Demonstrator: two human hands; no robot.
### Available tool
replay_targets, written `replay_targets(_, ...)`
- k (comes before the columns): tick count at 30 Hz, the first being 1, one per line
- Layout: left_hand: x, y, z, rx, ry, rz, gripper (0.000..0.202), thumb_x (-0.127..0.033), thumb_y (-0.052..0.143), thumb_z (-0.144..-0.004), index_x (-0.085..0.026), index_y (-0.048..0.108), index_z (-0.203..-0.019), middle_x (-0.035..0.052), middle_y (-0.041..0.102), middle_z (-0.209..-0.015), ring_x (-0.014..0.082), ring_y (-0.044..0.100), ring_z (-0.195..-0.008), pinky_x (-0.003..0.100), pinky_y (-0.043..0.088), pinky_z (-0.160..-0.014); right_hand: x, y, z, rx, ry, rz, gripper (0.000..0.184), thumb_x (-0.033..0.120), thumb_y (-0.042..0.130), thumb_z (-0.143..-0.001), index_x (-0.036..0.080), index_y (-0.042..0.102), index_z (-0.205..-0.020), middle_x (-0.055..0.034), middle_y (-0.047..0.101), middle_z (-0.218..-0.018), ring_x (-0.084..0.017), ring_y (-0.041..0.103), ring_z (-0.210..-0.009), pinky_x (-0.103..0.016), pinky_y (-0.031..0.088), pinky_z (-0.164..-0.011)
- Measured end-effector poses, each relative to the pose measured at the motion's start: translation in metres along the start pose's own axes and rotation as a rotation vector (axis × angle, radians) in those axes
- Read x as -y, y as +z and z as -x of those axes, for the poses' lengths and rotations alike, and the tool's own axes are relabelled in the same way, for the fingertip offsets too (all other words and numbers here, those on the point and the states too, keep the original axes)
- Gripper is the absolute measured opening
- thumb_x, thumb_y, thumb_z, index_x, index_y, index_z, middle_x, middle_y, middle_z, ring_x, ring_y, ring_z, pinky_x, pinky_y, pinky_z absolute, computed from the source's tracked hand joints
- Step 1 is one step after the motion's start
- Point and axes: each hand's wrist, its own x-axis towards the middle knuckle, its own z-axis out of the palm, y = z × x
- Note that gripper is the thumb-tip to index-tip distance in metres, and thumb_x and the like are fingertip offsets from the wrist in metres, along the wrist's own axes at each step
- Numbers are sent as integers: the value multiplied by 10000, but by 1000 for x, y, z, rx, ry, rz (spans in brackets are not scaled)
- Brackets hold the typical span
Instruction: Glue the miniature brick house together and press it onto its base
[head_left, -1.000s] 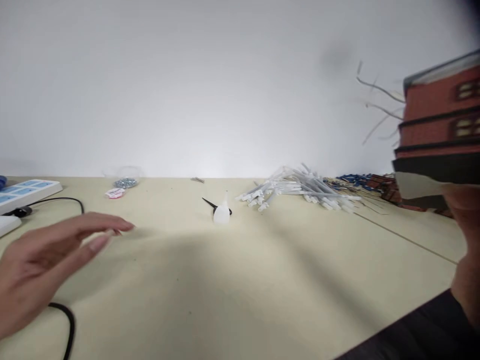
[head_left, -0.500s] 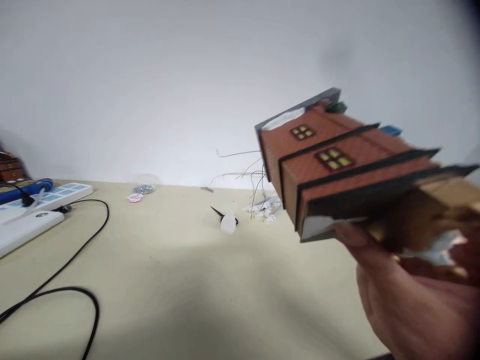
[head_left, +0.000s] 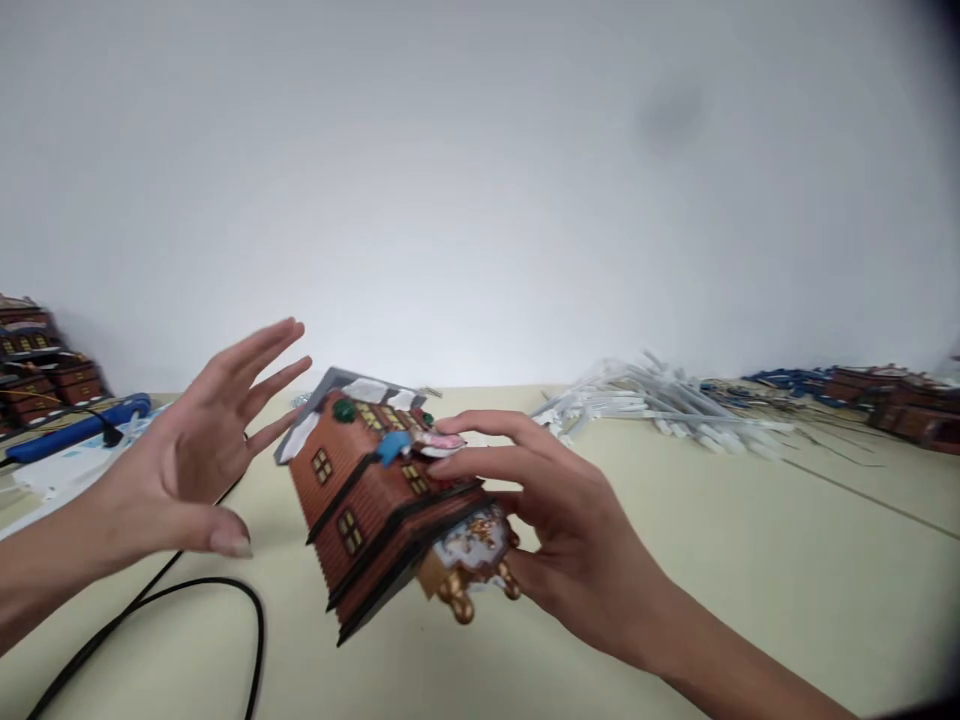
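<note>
A miniature brick house point(head_left: 337, 480) hangs tilted above the table, its snowy grey top toward the wall. Red brick walls, yellow windows and dark ledges show on it, and gold feet stick out from its near end. My right hand point(head_left: 570, 510) grips the house from the right, fingers over its decorated front and thumb underneath. To the left of the house, my left hand point(head_left: 202, 440) is held with fingers spread and thumb apart, close to the wall of the house but holding nothing.
Black cable point(head_left: 259, 640) curves over the table point(head_left: 675, 600) at the left. A white power strip point(head_left: 60, 465) and a blue tool point(head_left: 82, 430) lie beyond it. Translucent plastic sticks point(head_left: 660, 405) are heaped at back right, near more brick-red pieces point(head_left: 915, 405). Other model houses point(head_left: 37, 370) stand far left.
The house has moved left and been turned, so its decorated front and gold feet now show. My left hand has come into view, open. The view has shifted, showing more on the right.
</note>
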Motion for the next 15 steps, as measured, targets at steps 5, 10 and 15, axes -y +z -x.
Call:
replay_targets(5, 25, 9, -19, 554, -243, 503, 1324, -670, 952, -524, -525, 196, -1601, 29, 457, -1625, 412, 494, -1442, 649, 446, -1130, -24, -3, -20, 262, 11, -84, 641, -87, 706, -784, 338, 704, -1263, -31, 552, -1444, -196, 631, -1257, -213, 635, -774)
replay_targets(10, 49, 28, 1, 671, -316, 550, 1060, -424, 975, -622, -423, 420, -1525, 50, 652, -1436, 382, 584, -1370, 539, 462, -1161, -44, 0, -14, 183, 95, 100, 421, 94, 811, -817, 320, 762, -1168, -35, 639, -1403, -238, 588, -1338, -371, 597, -1020)
replay_targets(15, 74, 50, 26, 44, -402, 87, 951, -468, 1000, -502, -309, 570, -1335, 94, 641, -1362, 368, 665, -1210, 518, 553, -1056, -54, 5, 10, -215, 279, 281, 209, 355, 702, -949, 306, 705, -1152, -46, 712, -1167, -212, 725, -1004, -446, 633, -953)
